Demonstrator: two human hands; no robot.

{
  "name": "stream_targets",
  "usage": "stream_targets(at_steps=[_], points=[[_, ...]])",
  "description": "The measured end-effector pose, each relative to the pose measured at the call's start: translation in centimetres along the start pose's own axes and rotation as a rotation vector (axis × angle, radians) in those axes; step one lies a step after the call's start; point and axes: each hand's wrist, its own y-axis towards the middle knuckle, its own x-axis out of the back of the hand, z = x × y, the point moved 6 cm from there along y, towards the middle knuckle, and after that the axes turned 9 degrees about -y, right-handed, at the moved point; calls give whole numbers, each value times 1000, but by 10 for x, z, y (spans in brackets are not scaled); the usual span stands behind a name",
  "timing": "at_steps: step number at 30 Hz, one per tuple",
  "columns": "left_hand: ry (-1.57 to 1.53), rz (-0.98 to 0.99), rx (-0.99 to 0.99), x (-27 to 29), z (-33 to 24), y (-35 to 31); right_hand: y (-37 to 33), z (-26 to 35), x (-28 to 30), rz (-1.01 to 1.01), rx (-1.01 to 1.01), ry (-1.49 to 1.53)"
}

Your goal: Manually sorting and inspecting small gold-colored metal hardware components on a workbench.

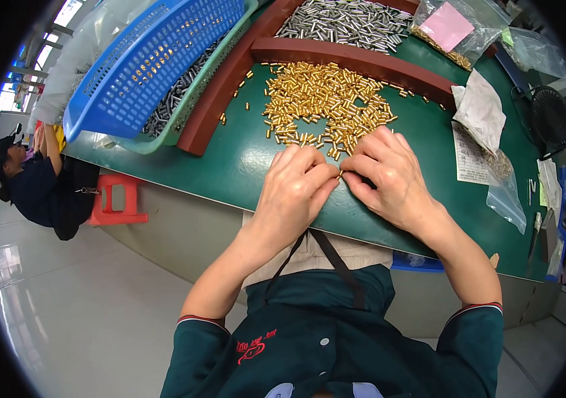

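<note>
A loose heap of small gold-coloured metal cylinders [326,93] lies on the green tabletop [243,149]. At its near edge, my left hand [293,186] and my right hand [392,176] meet thumb to thumb. One small gold-coloured cylinder [340,174] shows between their fingertips, and both hands are closed in a pinch around it. My other fingers are curled beside the nearest cylinders of the heap. Whether anything lies inside the curled fingers is hidden.
Red-brown bars [356,56] border the heap; silver pins [346,23] lie beyond. A blue basket [114,86] leans in a green one [187,109] at left. A white cloth [480,109], plastic bag [508,199] and black fan [551,113] are at right. Someone [41,176] sits far left.
</note>
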Motion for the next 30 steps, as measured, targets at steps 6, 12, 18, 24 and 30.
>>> stream_targets(at_steps=[6, 12, 18, 24, 30], points=[[-35, -14, 18, 0, 0, -1, -5, -1, 6, -27, -12, 19], [-64, 6, 58, 3, 1, -2, -9, 0, 6, 16, -18, 19], [-75, 32, 53, 2, 2, -4, -10, 2, 4, 10, -29, 66], [-124, 48, 88, 2, -1, -6, -12, 3, 0, -2, -35, 105], [-84, 31, 107, 4, 3, -6, -11, -4, 11, 84, -110, 117]])
